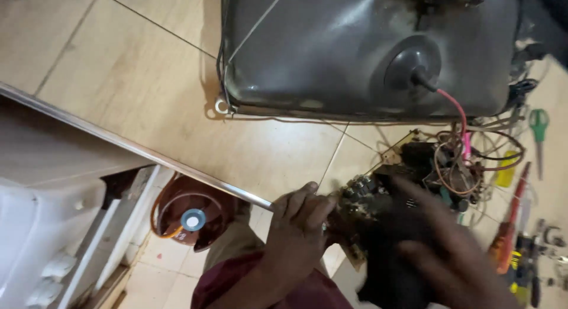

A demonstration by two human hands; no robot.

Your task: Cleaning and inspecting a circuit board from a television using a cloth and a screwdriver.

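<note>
- The person's left hand (299, 226) is curling its fingers closed around the near-left edge of a tan printed circuit board crowded with dark components and looped wires (408, 173), gripping it.
- The right hand (444, 250) is reaching over the board's near-right part, motion-blurred; fingers are looking spread, but whether they are pinching anything cannot be told.
- The board is sitting at the front edge of the beige tiled worktop (148, 96), near end overhanging toward the person, just in front of a large grey picture tube lying face down (355, 49).
- A pink-red lead (458, 111) is running from the tube's round dark rubber cap (412, 62) down into the board's wiring, so the two are tethered.
- Handling judgement: board is looking light, stiff, brittle; solder side and thin wires are fragile. Best held by bare edges, not by components or the lead; slack in that lead is limiting travel.
- Off to the right: a red-handled screwdriver (510, 223) and green-handled scissors (538, 131), lying apart from both hands.
- Below the counter's metal edge strip (136, 149): a brown round container with a blue-centred top (192, 217), standing on the floor.
</note>
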